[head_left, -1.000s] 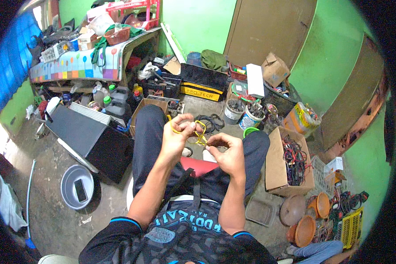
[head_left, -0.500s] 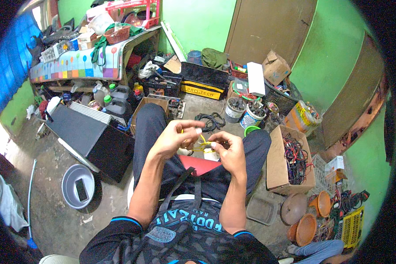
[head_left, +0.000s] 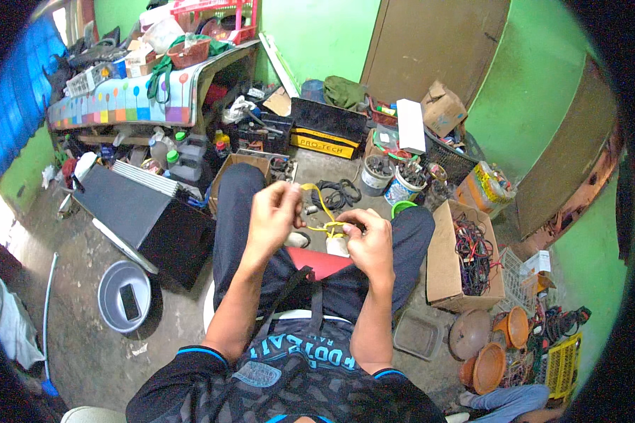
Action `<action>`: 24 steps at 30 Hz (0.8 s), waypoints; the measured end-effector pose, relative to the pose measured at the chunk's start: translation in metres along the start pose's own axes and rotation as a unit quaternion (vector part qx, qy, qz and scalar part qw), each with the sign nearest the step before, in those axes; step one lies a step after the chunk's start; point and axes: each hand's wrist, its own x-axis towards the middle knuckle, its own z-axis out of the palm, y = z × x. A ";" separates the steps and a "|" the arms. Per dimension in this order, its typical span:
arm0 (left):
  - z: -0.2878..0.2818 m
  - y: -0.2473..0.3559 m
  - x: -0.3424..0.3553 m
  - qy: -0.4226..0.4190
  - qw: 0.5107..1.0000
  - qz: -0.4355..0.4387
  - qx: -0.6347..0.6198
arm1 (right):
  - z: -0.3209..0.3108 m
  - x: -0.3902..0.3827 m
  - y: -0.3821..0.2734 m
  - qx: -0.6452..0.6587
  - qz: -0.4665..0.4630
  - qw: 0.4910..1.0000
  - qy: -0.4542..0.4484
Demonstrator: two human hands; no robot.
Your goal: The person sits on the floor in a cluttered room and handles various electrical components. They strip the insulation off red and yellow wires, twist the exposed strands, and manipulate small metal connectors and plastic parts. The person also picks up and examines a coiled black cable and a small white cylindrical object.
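A thin yellow cord (head_left: 326, 201) loops up between my two hands, over my lap. My left hand (head_left: 271, 215) is closed in a pinch on one part of it, with the fingers turned away from me. My right hand (head_left: 371, 243) pinches the cord by thumb and forefinger where its strands cross. Directly below that crossing is a small white block-like piece (head_left: 337, 247), with yellow strands at its top; its exact kind I cannot make out. Under it, a flat red panel (head_left: 319, 264) lies between my thighs, partly covered by a black strap.
A black cabinet-like box (head_left: 141, 218) and a grey basin (head_left: 110, 304) holding a phone stand left. Buckets (head_left: 376, 176), a coiled black cable (head_left: 340, 194) and a toolbox (head_left: 324, 141) lie ahead. At right are a cardboard box (head_left: 444, 282) of wires and orange bowls (head_left: 490, 370).
My left hand has drawn back a little toward the left and turned, pulling the yellow cord into a wider loop. My right hand stays near the white piece.
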 end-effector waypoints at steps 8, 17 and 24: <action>0.010 -0.001 0.000 -0.103 0.977 0.118 -0.142 | 0.001 0.004 0.013 0.240 0.096 0.964 0.055; 0.030 -0.003 -0.008 -0.127 0.988 0.050 -0.076 | 0.004 0.004 0.012 0.379 0.092 0.918 0.073; 0.026 0.003 -0.008 -0.111 0.987 -0.067 -0.090 | 0.006 0.002 0.002 0.343 0.062 0.935 0.067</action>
